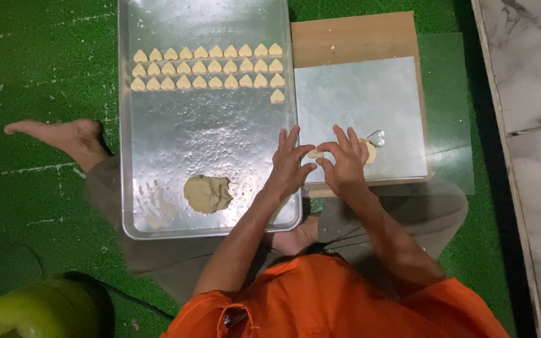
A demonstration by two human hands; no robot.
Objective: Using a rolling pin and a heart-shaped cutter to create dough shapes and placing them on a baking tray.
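A small piece of dough (pixel 315 153) sits between the two hands, at the near left edge of the shiny sheet (pixel 370 100) that lies on a brown board (pixel 352 37). The left hand (pixel 289 169) has its thumb and first finger pinched narrowly on the piece's left side, the other fingers spread and reaching over the rim of the baking tray (pixel 158 19). The right hand (pixel 345 163) pinches it from the right with thumb and forefinger, the remaining fingers fanned out above.

Most of the piece is covered by the fingertips, so its outline is hard to make out; whether it is lifted or resting on the sheet cannot be told. Just beside the right hand, a flat patch of rolled dough (pixel 370 151) is half hidden behind the fingers, and a small metal heart-shaped cutter (pixel 377 138) lies touching or just past its far edge.

The piece looks pale cream, small and flat, like the rows of heart-shaped cookies (pixel 208 67) lined up at the far end of the tray. A darker lump of dough (pixel 208 193) rests on the tray's near end, well apart from the hands. Everything lies on green matting (pixel 45 75).
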